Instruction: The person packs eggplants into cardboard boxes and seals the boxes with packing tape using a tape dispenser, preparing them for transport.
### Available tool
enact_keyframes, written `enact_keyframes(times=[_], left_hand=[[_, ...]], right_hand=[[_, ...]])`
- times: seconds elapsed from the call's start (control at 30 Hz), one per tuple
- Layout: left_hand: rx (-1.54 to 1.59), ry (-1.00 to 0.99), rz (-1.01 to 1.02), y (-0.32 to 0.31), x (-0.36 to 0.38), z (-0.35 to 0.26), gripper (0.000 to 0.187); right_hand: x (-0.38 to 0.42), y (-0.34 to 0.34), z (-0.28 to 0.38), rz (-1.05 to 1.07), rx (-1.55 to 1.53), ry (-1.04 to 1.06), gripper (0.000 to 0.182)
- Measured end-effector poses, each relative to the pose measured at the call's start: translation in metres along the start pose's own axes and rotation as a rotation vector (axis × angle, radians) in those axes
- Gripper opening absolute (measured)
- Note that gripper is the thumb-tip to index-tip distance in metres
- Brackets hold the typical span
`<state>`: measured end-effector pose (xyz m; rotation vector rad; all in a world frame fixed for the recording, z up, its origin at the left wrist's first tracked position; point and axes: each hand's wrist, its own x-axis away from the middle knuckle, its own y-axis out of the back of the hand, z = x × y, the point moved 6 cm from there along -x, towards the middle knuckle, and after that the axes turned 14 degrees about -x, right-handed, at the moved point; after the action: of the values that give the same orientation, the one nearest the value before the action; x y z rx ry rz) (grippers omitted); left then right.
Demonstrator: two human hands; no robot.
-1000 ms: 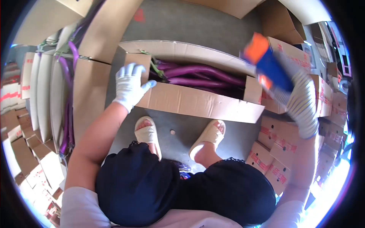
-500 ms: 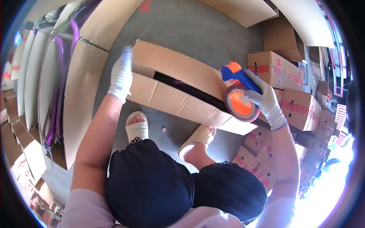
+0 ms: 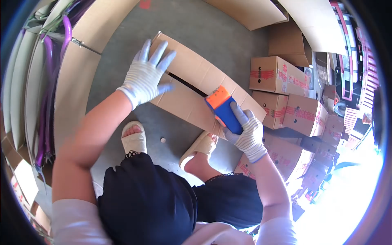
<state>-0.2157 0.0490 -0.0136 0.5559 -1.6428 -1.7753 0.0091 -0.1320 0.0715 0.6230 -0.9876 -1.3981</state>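
Note:
A long cardboard box (image 3: 198, 67) lies in front of me, its two top flaps folded inward with a narrow dark gap between them. Over its left end, my left hand (image 3: 143, 77) in a striped white and grey glove is spread flat, fingers apart across the flaps. My gloved right hand (image 3: 249, 134) grips a blue and orange tape dispenser (image 3: 228, 112), whose orange head overlaps the gap near the middle of the box. The tape roll is hidden from this angle.
Several printed cartons (image 3: 277, 75) are stacked on the right. Tall open cartons (image 3: 75, 81) with long purple vegetables, apparently eggplants, stand at the left. My feet in cream slippers (image 3: 134, 139) are on the grey floor below the box, near a small white disc (image 3: 163, 140).
My right hand has brought the tape dispenser left and down over the seam and turned it. My left hand has moved from the box's end onto its top, spreading its fingers; the gap has narrowed.

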Motion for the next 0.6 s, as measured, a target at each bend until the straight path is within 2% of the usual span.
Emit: enact_keyframes(times=[0.03,0.07,0.1,0.13,0.17,0.2,0.27,0.3,0.43,0.47,0.5,0.53,0.6], left_hand=[[0.036,-0.079,0.106,-0.003,0.005,0.001,0.112],[0.039,-0.079,0.118,0.002,0.013,0.003,0.112],[-0.006,-0.150,0.153,0.005,0.022,0.001,0.116],[-0.056,-0.215,0.186,0.004,0.029,0.000,0.121],[-0.066,-0.233,0.101,-0.003,0.034,0.000,0.126],[-0.071,-0.228,0.108,-0.007,0.033,-0.001,0.126],[-0.021,-0.170,0.071,-0.005,0.023,-0.001,0.124],[0.021,-0.154,0.031,-0.005,0.019,0.000,0.123],[0.150,-0.142,-0.075,-0.010,0.022,0.004,0.118],[0.151,-0.126,-0.067,-0.016,0.023,0.005,0.118],[0.201,-0.138,-0.099,-0.019,0.024,0.005,0.116],[0.255,-0.150,-0.132,-0.018,0.025,0.005,0.114],[0.282,-0.117,-0.142,-0.016,0.023,0.011,0.110]], right_hand=[[-0.008,0.004,-0.003,-0.048,-0.115,-0.003,0.072],[-0.010,0.008,-0.003,-0.089,-0.235,-0.023,0.072],[-0.018,0.019,0.005,-0.121,-0.561,-0.085,0.072],[-0.026,0.027,0.000,-0.135,-0.725,-0.122,0.073],[-0.042,0.038,0.006,-0.208,-0.820,-0.060,0.071],[-0.062,0.048,0.003,-0.219,-0.661,-0.047,0.070],[-0.113,0.058,0.017,-0.217,-0.818,-0.043,0.069],[-0.146,0.055,0.013,-0.240,-0.815,0.030,0.071],[-0.254,0.027,-0.005,-0.195,-0.864,-0.077,0.069],[-0.272,0.009,-0.015,-0.077,-0.903,-0.165,0.067],[-0.282,-0.008,-0.025,0.038,-0.937,-0.256,0.065],[-0.282,-0.014,-0.034,0.053,-0.935,-0.255,0.065],[-0.272,-0.012,-0.048,-0.057,-1.091,-0.294,0.061]])
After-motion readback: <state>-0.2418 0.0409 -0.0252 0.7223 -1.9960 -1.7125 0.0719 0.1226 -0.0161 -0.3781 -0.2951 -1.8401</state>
